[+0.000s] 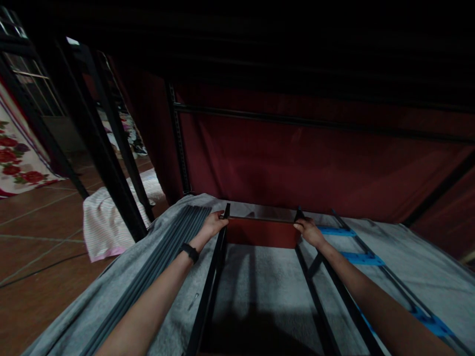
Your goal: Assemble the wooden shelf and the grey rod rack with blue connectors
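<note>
A reddish-brown board (261, 232) stands across the far end of a frame with long dark rails (210, 291). My left hand (212, 226) is closed at the board's left end, its thumb along the top corner beside the rail. At the opposite end my right hand (309, 232) pinches the board's right corner, close to another dark rail (313, 291). The fingertips of both hands are partly hidden behind the board and rails. The frame rests on a grey cloth-covered bed (267, 277).
Several grey tubes (159, 267) lie bundled at the left. To the right is another dark frame with blue crosspieces (361, 258). A small metal piece (193, 301) lies on the cloth. Black bunk posts (96, 148) and a dark red curtain (260, 153) surround the bed.
</note>
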Demonstrator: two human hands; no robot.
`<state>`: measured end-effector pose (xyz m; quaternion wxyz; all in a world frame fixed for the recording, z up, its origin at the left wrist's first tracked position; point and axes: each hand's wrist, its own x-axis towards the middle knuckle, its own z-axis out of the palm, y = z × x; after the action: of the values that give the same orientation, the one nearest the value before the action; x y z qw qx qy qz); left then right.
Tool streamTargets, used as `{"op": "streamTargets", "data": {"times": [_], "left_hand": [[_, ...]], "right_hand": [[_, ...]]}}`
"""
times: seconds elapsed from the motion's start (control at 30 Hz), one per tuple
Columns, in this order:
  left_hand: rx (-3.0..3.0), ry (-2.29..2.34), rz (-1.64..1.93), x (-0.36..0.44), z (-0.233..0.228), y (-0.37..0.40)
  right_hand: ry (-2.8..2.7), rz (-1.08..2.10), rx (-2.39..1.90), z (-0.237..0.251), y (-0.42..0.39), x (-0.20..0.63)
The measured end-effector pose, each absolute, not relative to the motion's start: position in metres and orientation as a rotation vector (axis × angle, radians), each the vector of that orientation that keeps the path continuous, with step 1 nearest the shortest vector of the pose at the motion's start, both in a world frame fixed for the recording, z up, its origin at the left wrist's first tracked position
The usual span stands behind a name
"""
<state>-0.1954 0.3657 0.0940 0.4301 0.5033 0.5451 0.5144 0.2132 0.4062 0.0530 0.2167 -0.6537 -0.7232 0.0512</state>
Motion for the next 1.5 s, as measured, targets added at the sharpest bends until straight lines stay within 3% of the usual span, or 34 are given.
{"op": "streamTargets", "data": {"times": [0.43,0.63,1.5], "left_hand": [[1.22,1.098,1.22,-0.199,0.086,0.359],[1.063,1.172,1.363,-0.206,0.081,0.367],[0.813,1.135,1.385,-0.192,0.085,0.363]], "right_hand": [[-2.017,0.189,-1.845,0.062,0.404,0.208],[-2.004,0.14,-1.844,0.062,0.401,0.208],[-1.993,0.23,-1.957,0.077,0.392,0.198]]}}
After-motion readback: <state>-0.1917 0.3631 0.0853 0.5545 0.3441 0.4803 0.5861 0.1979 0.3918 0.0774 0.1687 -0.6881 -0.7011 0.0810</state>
